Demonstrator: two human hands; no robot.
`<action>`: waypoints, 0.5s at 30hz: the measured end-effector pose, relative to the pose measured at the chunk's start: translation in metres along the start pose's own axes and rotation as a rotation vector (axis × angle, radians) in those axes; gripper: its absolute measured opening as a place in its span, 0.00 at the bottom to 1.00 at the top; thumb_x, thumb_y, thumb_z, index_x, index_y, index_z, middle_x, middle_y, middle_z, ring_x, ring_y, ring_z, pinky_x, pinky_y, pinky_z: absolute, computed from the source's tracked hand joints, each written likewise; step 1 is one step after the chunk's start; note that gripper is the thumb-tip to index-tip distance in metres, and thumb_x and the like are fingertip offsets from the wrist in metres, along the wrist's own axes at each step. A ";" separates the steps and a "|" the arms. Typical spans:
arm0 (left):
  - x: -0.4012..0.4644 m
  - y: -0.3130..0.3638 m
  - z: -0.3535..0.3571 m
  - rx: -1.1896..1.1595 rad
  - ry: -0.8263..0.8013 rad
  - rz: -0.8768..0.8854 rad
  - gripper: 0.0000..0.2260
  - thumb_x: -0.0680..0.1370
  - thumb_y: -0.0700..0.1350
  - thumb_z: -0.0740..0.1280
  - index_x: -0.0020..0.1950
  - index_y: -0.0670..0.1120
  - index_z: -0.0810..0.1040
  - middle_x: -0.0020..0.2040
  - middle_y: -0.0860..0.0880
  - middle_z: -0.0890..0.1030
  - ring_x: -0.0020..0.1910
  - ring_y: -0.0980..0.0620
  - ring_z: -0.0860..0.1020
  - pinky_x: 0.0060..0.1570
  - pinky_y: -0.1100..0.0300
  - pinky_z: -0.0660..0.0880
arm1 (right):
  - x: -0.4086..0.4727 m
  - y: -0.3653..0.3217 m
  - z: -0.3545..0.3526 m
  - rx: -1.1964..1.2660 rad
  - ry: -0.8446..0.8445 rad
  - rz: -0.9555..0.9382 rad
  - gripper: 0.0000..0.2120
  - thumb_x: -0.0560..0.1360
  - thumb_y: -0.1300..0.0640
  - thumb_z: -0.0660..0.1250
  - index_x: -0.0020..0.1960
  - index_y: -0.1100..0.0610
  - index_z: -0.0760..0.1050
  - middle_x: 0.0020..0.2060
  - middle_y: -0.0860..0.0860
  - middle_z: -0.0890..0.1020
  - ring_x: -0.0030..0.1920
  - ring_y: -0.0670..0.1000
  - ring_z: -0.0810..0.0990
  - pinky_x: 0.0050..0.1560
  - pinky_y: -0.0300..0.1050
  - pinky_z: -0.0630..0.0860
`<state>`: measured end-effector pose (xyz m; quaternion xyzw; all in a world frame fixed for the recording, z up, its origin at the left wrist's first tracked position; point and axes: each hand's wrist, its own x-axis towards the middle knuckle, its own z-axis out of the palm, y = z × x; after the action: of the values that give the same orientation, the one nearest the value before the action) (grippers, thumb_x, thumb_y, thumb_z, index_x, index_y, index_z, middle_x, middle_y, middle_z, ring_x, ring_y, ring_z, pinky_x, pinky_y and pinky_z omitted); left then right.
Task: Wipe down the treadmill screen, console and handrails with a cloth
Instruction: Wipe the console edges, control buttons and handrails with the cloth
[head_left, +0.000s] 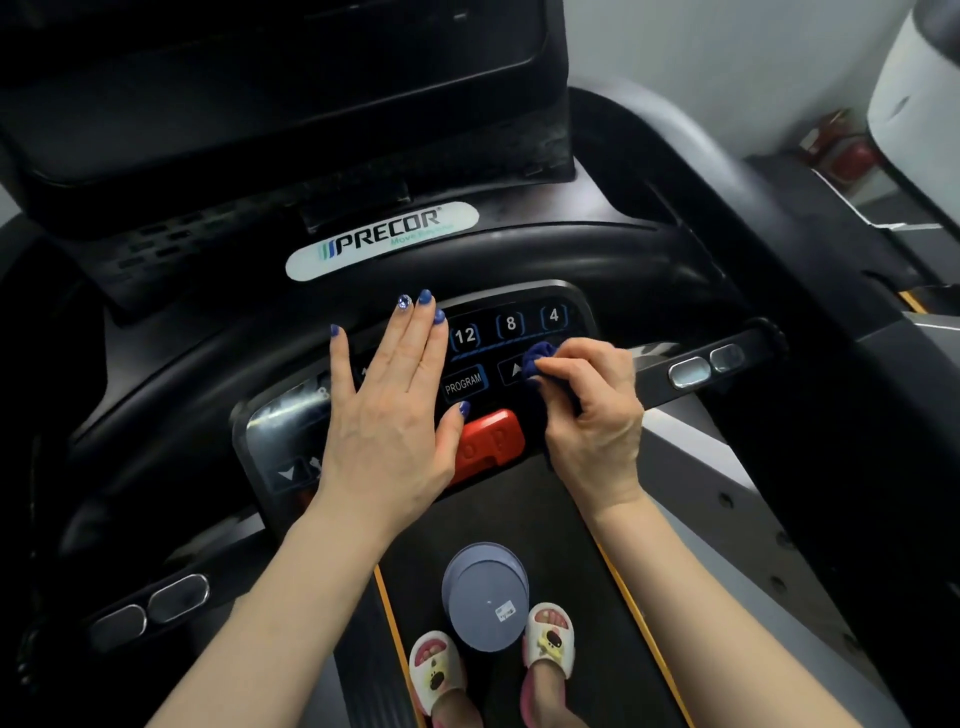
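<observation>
A black treadmill console (524, 317) with lit number keys and a PROGRAM key lies in front of me. My right hand (592, 415) grips a bunched dark blue cloth (540, 358) and presses it on the keypad's right part, by the arrow key. My left hand (395, 405) rests flat on the keypad's left half, fingers straight and together. A red stop button (488, 441) sits between both hands. The dark screen (270, 88) stands above. The curved black handrail (519, 260) arcs behind the keypad.
Metal grip sensors (706, 364) sit on the right crossbar and another pair of sensors (150, 608) on the left. A grey upturned bucket (485, 597) stands on the belt between my slippered feet (436, 670). A neighbouring machine (914, 78) is at the upper right.
</observation>
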<state>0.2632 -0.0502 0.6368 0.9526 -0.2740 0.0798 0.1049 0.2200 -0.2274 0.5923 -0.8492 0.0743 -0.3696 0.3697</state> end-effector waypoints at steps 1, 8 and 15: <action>0.000 0.001 0.001 -0.004 0.002 0.000 0.33 0.78 0.53 0.59 0.80 0.42 0.56 0.81 0.47 0.54 0.80 0.52 0.50 0.76 0.41 0.37 | 0.004 -0.002 0.004 0.003 -0.009 -0.013 0.04 0.70 0.69 0.74 0.45 0.65 0.82 0.46 0.56 0.80 0.48 0.54 0.75 0.53 0.38 0.71; -0.002 -0.001 0.001 -0.019 -0.002 -0.003 0.32 0.78 0.53 0.59 0.80 0.43 0.56 0.81 0.47 0.54 0.80 0.52 0.50 0.77 0.40 0.40 | 0.003 -0.005 0.003 -0.008 -0.038 -0.063 0.04 0.71 0.68 0.74 0.45 0.65 0.82 0.46 0.55 0.80 0.48 0.53 0.75 0.51 0.43 0.74; -0.002 -0.001 -0.004 -0.023 -0.007 0.001 0.33 0.78 0.54 0.58 0.80 0.43 0.56 0.81 0.47 0.54 0.80 0.52 0.50 0.76 0.39 0.40 | 0.009 -0.011 0.011 -0.006 -0.076 -0.106 0.05 0.70 0.69 0.74 0.46 0.64 0.82 0.51 0.57 0.80 0.52 0.55 0.76 0.55 0.42 0.73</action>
<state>0.2620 -0.0470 0.6403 0.9515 -0.2760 0.0732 0.1149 0.2324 -0.2174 0.6000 -0.8665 0.0163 -0.3558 0.3497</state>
